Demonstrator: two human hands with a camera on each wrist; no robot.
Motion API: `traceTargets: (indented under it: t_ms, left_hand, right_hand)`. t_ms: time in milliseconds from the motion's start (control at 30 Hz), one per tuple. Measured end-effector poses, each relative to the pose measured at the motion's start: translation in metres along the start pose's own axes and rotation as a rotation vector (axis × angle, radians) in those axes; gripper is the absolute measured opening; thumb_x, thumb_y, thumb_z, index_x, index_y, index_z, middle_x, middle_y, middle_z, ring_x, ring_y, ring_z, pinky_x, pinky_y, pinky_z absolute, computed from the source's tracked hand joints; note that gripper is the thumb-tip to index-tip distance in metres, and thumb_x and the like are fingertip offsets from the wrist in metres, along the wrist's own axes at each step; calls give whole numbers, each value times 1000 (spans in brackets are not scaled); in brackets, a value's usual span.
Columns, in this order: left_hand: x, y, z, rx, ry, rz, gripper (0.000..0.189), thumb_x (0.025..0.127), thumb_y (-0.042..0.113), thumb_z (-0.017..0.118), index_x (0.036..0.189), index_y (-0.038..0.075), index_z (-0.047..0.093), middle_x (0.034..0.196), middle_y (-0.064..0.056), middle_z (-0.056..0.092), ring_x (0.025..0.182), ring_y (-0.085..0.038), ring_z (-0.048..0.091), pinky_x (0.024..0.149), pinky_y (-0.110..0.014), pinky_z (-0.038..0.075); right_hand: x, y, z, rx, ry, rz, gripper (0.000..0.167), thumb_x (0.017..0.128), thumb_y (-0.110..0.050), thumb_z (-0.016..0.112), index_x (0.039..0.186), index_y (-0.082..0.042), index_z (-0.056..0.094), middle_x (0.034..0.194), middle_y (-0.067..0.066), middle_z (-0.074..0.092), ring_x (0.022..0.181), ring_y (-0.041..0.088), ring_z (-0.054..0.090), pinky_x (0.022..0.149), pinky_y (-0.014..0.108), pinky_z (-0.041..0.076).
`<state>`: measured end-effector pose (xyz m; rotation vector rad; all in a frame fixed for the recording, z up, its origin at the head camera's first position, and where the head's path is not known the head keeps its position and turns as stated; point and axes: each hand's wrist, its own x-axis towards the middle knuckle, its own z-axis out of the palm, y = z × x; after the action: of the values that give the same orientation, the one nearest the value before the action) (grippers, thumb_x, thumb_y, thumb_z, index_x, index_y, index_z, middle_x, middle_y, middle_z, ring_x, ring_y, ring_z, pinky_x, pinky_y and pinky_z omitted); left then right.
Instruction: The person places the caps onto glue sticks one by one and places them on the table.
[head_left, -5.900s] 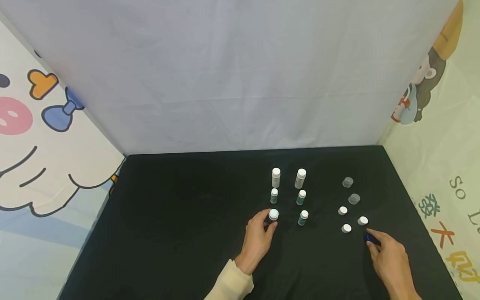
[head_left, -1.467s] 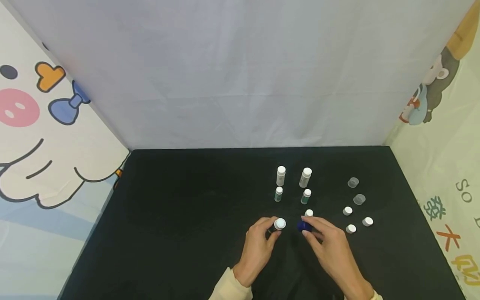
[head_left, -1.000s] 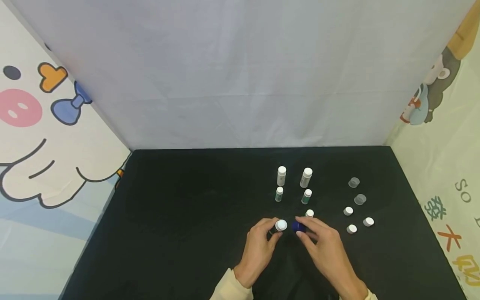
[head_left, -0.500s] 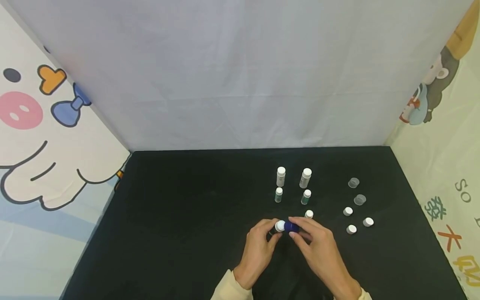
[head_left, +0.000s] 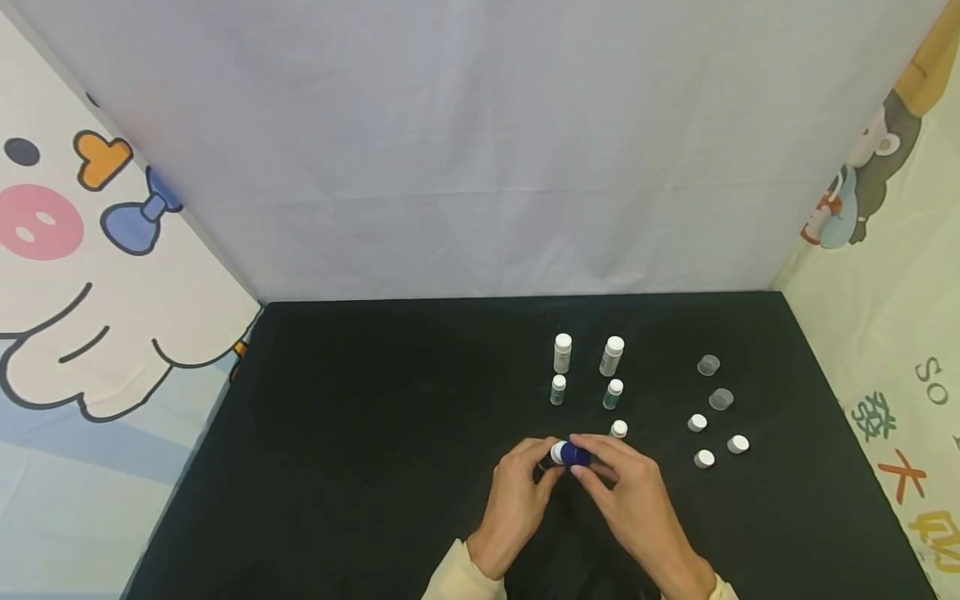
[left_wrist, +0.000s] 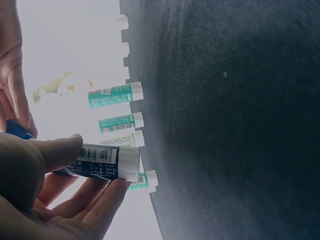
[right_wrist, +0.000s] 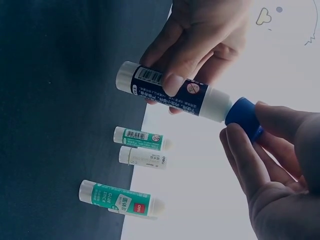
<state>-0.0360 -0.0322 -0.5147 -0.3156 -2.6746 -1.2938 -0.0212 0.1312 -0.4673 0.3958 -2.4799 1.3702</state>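
Note:
My left hand (head_left: 517, 492) holds a dark navy glue stick (right_wrist: 175, 92) by its barrel, tilted above the table with its white end toward my right hand. My right hand (head_left: 637, 504) pinches a blue cap (right_wrist: 243, 118) between thumb and fingers. In the right wrist view the cap sits at the tip of the stick, slightly angled; how far it covers the tip cannot be told. Just behind the hands stands a green glue stick (head_left: 618, 428), partly hidden by the right hand.
Behind the hands stand two smaller green glue sticks (head_left: 557, 390) (head_left: 612, 393) and two white glue sticks (head_left: 562, 353) (head_left: 611, 356). To the right lie several white caps (head_left: 704, 459) and two clear caps (head_left: 721, 399) on the black table (head_left: 375, 433).
My right hand has carried the blue cap leftward from the right side of the table to the glue stick's tip. My left hand has tilted the stick toward it.

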Motion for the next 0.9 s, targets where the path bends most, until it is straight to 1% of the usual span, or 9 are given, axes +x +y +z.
traceTargets:
  t_ms: [233, 533, 733, 900]
  left_hand:
    - [0, 2, -1, -5, -7, -5, 25, 89, 3, 82, 111, 14, 80, 109, -1, 78, 102, -14, 75, 88, -36, 60]
    - [1, 3, -1, 4, -10, 25, 25, 89, 3, 82, 112, 13, 80, 110, -1, 78, 103, -15, 75, 89, -36, 60]
    - [0, 3, -1, 39, -13, 50, 27, 88, 2, 83, 114, 12, 80, 109, -3, 78, 102, -16, 76, 88, -36, 60]
    - [-2, 3, -2, 54, -28, 45, 29, 88, 2, 83, 115, 12, 80, 109, -3, 78, 101, -17, 75, 87, -36, 60]
  right_hand:
    - [0, 2, 1, 7, -6, -8, 43, 75, 17, 85, 114, 2, 77, 115, 11, 77, 101, 24, 75, 80, 29, 62]
    - [2, 5, 3, 1, -1, -48, 44, 74, 19, 85, 114, 2, 77, 114, 11, 77, 100, 22, 76, 82, 17, 57]
    - [1, 5, 4, -26, -2, -73, 44, 74, 18, 85, 114, 3, 78, 114, 11, 77, 98, 21, 76, 80, 17, 58]
    - [1, 5, 4, -40, -8, -87, 45, 74, 18, 85, 115, 1, 78, 115, 10, 77, 96, 20, 75, 79, 17, 58]
